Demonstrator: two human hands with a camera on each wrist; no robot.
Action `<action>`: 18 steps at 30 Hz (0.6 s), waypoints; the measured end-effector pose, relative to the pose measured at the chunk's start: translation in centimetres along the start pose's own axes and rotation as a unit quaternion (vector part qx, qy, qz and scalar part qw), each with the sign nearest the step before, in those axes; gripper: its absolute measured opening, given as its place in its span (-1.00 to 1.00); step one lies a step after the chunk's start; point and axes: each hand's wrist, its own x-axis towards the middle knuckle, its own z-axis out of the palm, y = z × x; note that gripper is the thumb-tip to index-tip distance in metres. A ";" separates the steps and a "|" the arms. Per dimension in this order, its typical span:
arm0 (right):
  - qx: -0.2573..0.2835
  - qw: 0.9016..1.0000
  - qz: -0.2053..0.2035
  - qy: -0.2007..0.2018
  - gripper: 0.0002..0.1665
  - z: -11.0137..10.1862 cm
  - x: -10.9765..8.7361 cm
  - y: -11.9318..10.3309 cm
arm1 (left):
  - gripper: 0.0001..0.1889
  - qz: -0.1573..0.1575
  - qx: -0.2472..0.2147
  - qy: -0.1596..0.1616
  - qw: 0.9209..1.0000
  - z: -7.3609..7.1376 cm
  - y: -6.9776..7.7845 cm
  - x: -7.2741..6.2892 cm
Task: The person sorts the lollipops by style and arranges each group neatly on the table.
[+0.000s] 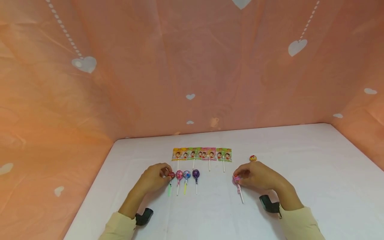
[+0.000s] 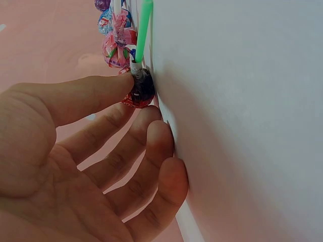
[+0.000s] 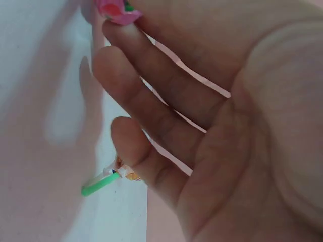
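Observation:
My left hand (image 1: 155, 176) pinches the head of a red lollipop (image 2: 143, 91) between thumb and index finger; its green stick (image 1: 169, 190) points toward me. Just right of it in the head view lie a pink lollipop (image 1: 179, 175), a blue lollipop (image 1: 186, 174) with a yellow stick, and a purple lollipop (image 1: 196, 173), all in one row. Farther right, my right hand (image 1: 255, 175) holds another pink-wrapped lollipop (image 1: 235, 180) by its head, the white stick toward me. In the right wrist view only a bit of its pink wrapper (image 3: 118, 11) shows.
Behind the row lie several flat-packed lollipops, such as one in a green packet (image 1: 224, 155). A yellow-red lollipop (image 1: 253, 158) sits behind my right hand; the hand partly covers it. The white table (image 1: 210, 220) meets an orange cloth backdrop (image 1: 210, 66) at its far edge.

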 end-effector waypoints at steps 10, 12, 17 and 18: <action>-0.006 0.999 0.031 0.038 -0.78 -0.2 0.0 -0.1 | -0.82 -0.005 0.003 -0.005 1.000 0.0 0.0 0.1; -0.007 0.999 0.025 0.045 -0.78 -0.2 0.0 0.0 | -0.82 -0.006 0.003 -0.005 1.000 0.0 0.0 0.1; -0.017 0.998 0.022 0.056 -0.79 -0.3 0.1 0.1 | -0.83 -0.005 -0.002 -0.004 1.000 0.1 -0.1 0.1; -0.016 0.998 0.025 0.056 -0.79 -0.3 0.1 0.0 | -0.83 -0.005 -0.003 -0.004 1.000 0.1 -0.1 0.1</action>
